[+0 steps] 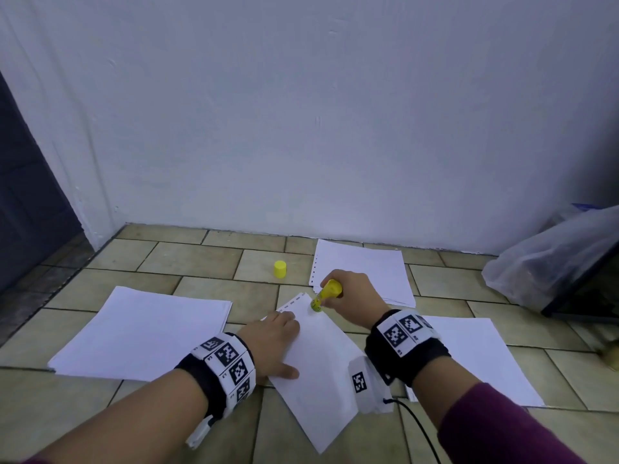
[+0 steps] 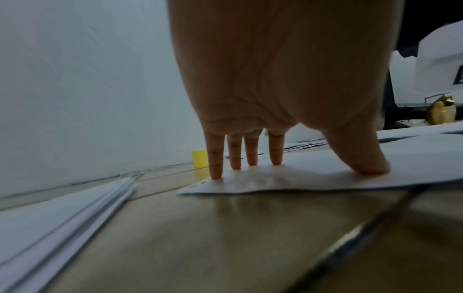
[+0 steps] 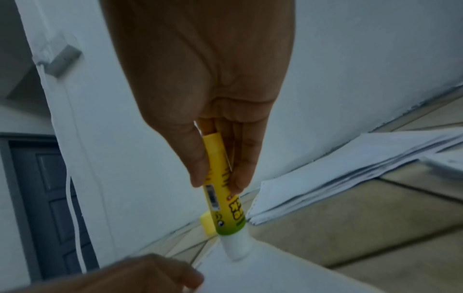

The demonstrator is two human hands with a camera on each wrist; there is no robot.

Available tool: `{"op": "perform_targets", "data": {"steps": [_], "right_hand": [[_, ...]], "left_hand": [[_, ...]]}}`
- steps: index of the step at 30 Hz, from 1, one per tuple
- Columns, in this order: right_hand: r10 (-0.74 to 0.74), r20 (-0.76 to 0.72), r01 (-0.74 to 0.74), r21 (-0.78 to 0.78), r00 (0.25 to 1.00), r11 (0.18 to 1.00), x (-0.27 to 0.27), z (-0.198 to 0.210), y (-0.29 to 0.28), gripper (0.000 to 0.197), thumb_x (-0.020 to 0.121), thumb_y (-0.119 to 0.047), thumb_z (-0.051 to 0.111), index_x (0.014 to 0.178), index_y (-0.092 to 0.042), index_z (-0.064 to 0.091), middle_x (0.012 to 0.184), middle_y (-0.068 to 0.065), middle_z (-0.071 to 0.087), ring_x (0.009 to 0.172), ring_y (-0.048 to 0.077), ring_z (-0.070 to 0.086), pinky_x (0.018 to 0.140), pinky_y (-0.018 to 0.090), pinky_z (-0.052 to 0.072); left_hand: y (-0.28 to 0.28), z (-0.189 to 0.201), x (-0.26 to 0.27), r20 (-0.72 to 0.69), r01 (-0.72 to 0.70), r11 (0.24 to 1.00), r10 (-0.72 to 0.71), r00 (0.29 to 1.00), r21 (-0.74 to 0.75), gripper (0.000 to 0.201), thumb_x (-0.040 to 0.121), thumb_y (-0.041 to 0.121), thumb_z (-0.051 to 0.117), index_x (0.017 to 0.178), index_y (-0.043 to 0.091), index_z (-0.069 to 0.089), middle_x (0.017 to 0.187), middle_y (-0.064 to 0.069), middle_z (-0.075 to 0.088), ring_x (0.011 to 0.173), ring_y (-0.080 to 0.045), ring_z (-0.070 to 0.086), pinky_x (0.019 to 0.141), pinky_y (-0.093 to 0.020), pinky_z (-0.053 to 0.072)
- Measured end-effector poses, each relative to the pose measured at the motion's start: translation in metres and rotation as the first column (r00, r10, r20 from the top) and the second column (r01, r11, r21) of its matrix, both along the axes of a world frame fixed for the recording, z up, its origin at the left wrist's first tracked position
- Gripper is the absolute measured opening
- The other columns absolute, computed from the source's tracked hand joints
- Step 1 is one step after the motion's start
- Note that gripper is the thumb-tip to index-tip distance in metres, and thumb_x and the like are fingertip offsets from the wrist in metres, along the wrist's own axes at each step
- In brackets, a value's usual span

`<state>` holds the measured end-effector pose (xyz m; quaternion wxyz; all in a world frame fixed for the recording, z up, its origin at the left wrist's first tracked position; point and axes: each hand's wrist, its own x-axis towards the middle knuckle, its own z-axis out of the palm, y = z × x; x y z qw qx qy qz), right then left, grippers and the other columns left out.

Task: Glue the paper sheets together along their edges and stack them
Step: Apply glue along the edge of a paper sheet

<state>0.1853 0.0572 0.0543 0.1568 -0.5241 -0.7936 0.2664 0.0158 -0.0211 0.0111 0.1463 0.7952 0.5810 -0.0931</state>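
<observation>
A white paper sheet (image 1: 318, 356) with punched holes along its far edge lies tilted on the tiled floor. My left hand (image 1: 273, 343) presses flat on its left side, straight fingers (image 2: 215, 166) and thumb spread on the sheet (image 2: 313, 174). My right hand (image 1: 351, 298) grips a yellow glue stick (image 1: 326, 294), uncapped. The white tip of the glue stick (image 3: 223, 200) touches the sheet (image 3: 275, 277) near its far edge. The yellow cap (image 1: 280, 269) stands on the floor beyond, also in the left wrist view as the cap (image 2: 199, 158).
A paper stack (image 1: 140, 333) lies to the left, another stack (image 1: 365, 269) by the wall, a third pile (image 1: 475, 356) on the right under my right wrist. A clear plastic bag (image 1: 549, 259) sits far right. A white wall (image 1: 301, 128) closes the back.
</observation>
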Motion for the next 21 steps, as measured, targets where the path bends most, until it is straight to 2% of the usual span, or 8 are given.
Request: {"op": "perform_targets", "data": {"steps": [4, 7, 9, 11, 15, 18, 21], "right_hand": [[0.002, -0.015, -0.002, 0.022, 1.000, 1.000, -0.014, -0.007, 0.006, 0.024, 0.082, -0.012, 0.068, 0.106, -0.014, 0.064, 0.106, 0.009, 0.065, 0.099, 0.024, 0.059, 0.077, 0.026, 0.045], [0.023, 0.003, -0.023, 0.011, 1.000, 1.000, -0.019, -0.003, 0.012, 0.023, 0.082, -0.011, 0.068, 0.104, -0.014, 0.064, 0.107, 0.010, 0.065, 0.092, 0.021, 0.057, 0.075, 0.026, 0.045], [0.087, 0.089, -0.089, 0.013, 0.992, 0.996, -0.016, 0.005, 0.013, 0.024, 0.083, -0.015, 0.069, 0.106, -0.015, 0.064, 0.109, 0.008, 0.064, 0.092, 0.018, 0.054, 0.073, 0.023, 0.040], [0.157, 0.206, -0.163, 0.013, 0.966, 0.986, -0.008, 0.013, 0.008, 0.027, 0.084, -0.019, 0.068, 0.111, -0.016, 0.063, 0.111, 0.005, 0.062, 0.099, 0.018, 0.053, 0.074, 0.022, 0.036], [0.252, 0.308, -0.256, -0.029, 0.917, 0.966, 0.024, 0.025, -0.011, 0.027, 0.084, -0.021, 0.069, 0.110, -0.018, 0.064, 0.104, 0.003, 0.063, 0.088, 0.011, 0.045, 0.074, 0.022, 0.037], [0.281, 0.335, -0.269, -0.084, 0.899, 0.959, 0.050, 0.026, -0.026, 0.026, 0.082, -0.022, 0.071, 0.107, -0.021, 0.064, 0.091, -0.002, 0.056, 0.083, 0.012, 0.048, 0.073, 0.025, 0.043], [0.293, 0.354, -0.271, -0.111, 0.888, 0.956, 0.070, 0.027, -0.035, 0.024, 0.082, -0.022, 0.072, 0.105, -0.023, 0.065, 0.087, -0.006, 0.054, 0.078, 0.012, 0.051, 0.070, 0.025, 0.047]], "left_hand": [[0.001, 0.001, 0.000, -0.007, 0.003, 1.000, -0.003, 1.000, 0.006, 0.074, 0.083, 0.055, 0.063, 0.135, 0.012, 0.033, 0.144, -0.004, 0.030, 0.129, -0.023, 0.033, 0.102, -0.041, 0.040], [0.000, 0.002, 0.001, -0.015, 0.007, 1.000, -0.007, 1.000, 0.022, 0.074, 0.082, 0.056, 0.063, 0.135, 0.012, 0.034, 0.144, -0.004, 0.030, 0.128, -0.023, 0.035, 0.101, -0.040, 0.040], [0.001, 0.002, 0.000, -0.016, 0.011, 1.000, -0.011, 1.000, 0.025, 0.075, 0.082, 0.056, 0.064, 0.135, 0.012, 0.034, 0.144, -0.004, 0.030, 0.127, -0.023, 0.036, 0.102, -0.040, 0.040], [0.002, 0.003, 0.000, -0.017, 0.017, 1.000, -0.017, 1.000, 0.026, 0.076, 0.081, 0.056, 0.064, 0.135, 0.012, 0.034, 0.144, -0.005, 0.031, 0.127, -0.023, 0.037, 0.102, -0.039, 0.040], [0.007, 0.005, 0.003, -0.029, 0.034, 0.999, -0.035, 0.999, -0.006, 0.077, 0.080, 0.054, 0.067, 0.135, 0.011, 0.035, 0.142, -0.005, 0.034, 0.127, -0.023, 0.037, 0.103, -0.039, 0.039], [0.013, 0.009, -0.001, -0.041, 0.061, 0.997, -0.063, 0.997, -0.050, 0.069, 0.084, 0.041, 0.068, 0.137, 0.012, 0.036, 0.143, -0.004, 0.033, 0.130, -0.022, 0.036, 0.105, -0.035, 0.035], [0.019, 0.012, -0.011, -0.018, 0.083, 0.994, -0.084, 0.996, -0.074, 0.059, 0.088, 0.015, 0.063, 0.140, 0.019, 0.036, 0.147, 0.002, 0.031, 0.135, -0.017, 0.033, 0.106, -0.027, 0.032]]}}
